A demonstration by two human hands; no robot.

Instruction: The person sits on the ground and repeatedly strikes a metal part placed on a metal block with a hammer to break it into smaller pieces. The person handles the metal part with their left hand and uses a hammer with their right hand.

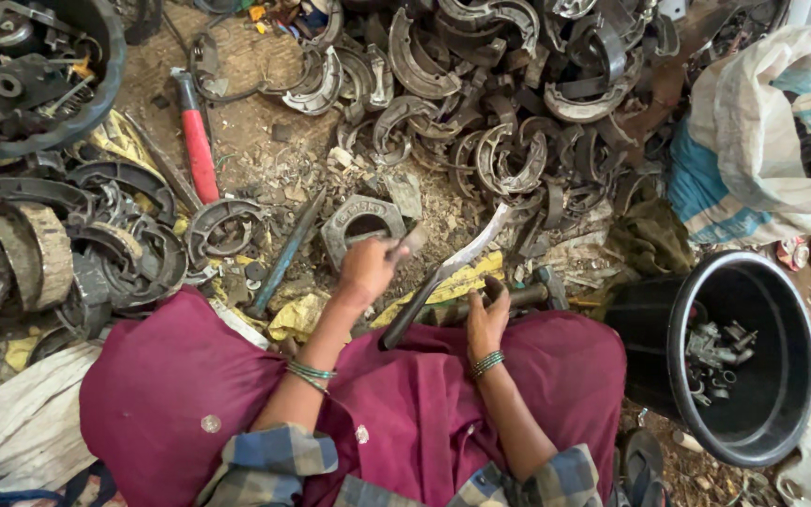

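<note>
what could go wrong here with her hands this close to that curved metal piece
The left hand holds a small tool right beside the curved metal strip; a slip could probably hit the bare right hand gripping the bar below. Both hands are ungloved, so the strip's edge might cut. Loose brake shoes piled close by could slide in.

A single head-worn view looks steeply down, close over the lap and ground.

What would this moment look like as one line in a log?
left hand: grips small grey metal piece | right hand: holds curved metal brake shoe | nearby: round black plastic bucket
</note>
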